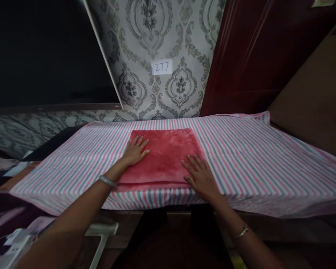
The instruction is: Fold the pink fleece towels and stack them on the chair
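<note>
A folded red plush cloth (165, 153) lies flat on a table covered by a pink, grey and white striped sheet (240, 149). My left hand (134, 150) rests palm down on the cloth's left part, fingers stretched out. My right hand (200, 175) lies flat on the cloth's near right corner, fingers spread, partly over the striped sheet. Neither hand holds anything. A bangle shows on each wrist.
Patterned wallpaper behind the table carries a small white label reading 277 (161, 67). A dark screen (44, 52) fills the upper left. A dark red door (249, 56) and brown panel (316, 93) stand at right. White objects (14, 243) lie at lower left.
</note>
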`<control>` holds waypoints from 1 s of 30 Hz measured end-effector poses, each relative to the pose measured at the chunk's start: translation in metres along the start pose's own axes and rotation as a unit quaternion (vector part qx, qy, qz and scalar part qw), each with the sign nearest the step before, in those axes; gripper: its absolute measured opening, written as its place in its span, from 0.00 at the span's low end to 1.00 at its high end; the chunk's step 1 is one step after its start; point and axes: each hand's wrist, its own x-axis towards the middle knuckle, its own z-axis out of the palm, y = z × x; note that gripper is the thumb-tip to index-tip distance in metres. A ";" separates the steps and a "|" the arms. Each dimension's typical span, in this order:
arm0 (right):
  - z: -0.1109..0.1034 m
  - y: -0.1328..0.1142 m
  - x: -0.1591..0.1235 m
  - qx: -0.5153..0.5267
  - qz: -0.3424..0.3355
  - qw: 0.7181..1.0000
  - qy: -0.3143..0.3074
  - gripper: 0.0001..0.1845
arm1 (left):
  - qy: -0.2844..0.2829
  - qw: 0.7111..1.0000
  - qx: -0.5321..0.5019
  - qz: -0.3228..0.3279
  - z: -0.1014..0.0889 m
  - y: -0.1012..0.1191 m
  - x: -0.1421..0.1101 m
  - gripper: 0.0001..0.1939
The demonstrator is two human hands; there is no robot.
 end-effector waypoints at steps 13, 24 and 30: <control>0.003 0.022 -0.013 0.207 0.179 0.956 0.102 0.36 | 0.141 0.935 -0.294 -0.142 0.017 -0.026 -0.025 0.43; -0.011 0.048 0.009 0.359 0.389 0.846 0.059 0.42 | 0.126 0.845 -0.436 -0.283 0.019 -0.028 -0.094 0.39; 0.001 0.057 0.022 0.362 0.367 0.856 0.040 0.40 | 0.090 0.865 -0.418 -0.264 0.011 -0.020 -0.100 0.36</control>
